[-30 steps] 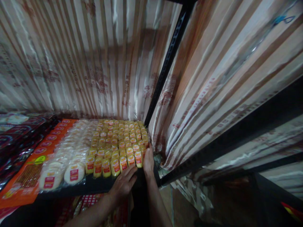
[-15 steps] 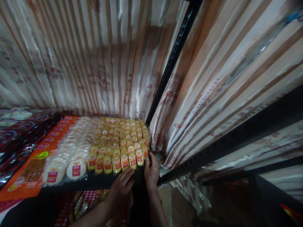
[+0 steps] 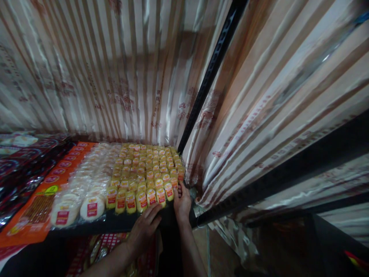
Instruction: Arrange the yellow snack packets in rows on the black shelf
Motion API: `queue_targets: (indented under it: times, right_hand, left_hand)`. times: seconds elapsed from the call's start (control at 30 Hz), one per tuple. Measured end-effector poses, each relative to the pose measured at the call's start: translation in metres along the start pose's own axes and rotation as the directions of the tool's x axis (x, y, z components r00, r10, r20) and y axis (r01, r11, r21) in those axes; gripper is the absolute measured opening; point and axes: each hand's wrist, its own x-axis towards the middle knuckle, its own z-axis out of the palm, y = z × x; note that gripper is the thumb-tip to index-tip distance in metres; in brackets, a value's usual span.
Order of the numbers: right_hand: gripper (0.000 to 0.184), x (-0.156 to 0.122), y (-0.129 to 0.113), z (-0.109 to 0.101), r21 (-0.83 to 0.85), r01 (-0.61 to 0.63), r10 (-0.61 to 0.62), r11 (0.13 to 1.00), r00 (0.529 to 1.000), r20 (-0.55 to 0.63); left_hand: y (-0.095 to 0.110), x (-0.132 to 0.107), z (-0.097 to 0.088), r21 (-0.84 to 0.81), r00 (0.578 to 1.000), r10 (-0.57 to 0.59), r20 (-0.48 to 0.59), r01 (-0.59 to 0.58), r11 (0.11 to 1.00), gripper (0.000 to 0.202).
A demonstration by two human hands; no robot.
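1. Where the black shelf (image 3: 122, 223) starts at left, dark red packets (image 3: 25, 165) lie beside an orange bag (image 3: 40, 206).
2. White rounds (image 3: 70, 194) carry red labels (image 3: 92, 209), too blurred to read.
3. Yellow packets (image 3: 150, 177), red-labelled, fill the right end; your left hand (image 3: 145, 224), fingers outstretched, meets them at the front.
4. Your right hand (image 3: 182, 205) touches the rightmost ones; I cannot tell if it grips.
5. Farther right, a black post (image 3: 207, 80) stands before striped curtains (image 3: 245, 77) printed with red characters (image 3: 253, 111).

Red labels (image 3: 130, 202) on yellow packets (image 3: 150, 174), and on white packets (image 3: 91, 179) left of these, are illegible; so is curtain lettering (image 3: 158, 93) behind them.
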Motion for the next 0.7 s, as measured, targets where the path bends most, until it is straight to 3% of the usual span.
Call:
queue_targets:
  times: [0.2, 0.4, 0.7]
  right_hand:
    - [0.058, 0.003, 0.010, 0.001, -0.066, 0.061, -0.068, 0.996, 0.992, -0.107]
    - [0.059, 0.006, 0.011, 0.005, 0.003, 0.000, 0.000, 1.000, 0.998, -0.067]
    - [0.052, -0.002, 0.001, 0.002, 0.035, 0.074, -0.072, 0.997, 0.996, -0.044]
  left_hand:
    - [0.000, -0.003, 0.002, -0.035, 1.000, -0.003, 0.016, 0.004, 0.999, 0.033]
    - [0.000, -0.009, 0.005, -0.046, 0.998, -0.008, 0.060, 0.011, 0.999, 0.036]
    - [0.001, -0.014, 0.006, -0.035, 0.998, -0.018, 0.068, 0.020, 0.999, 0.034]
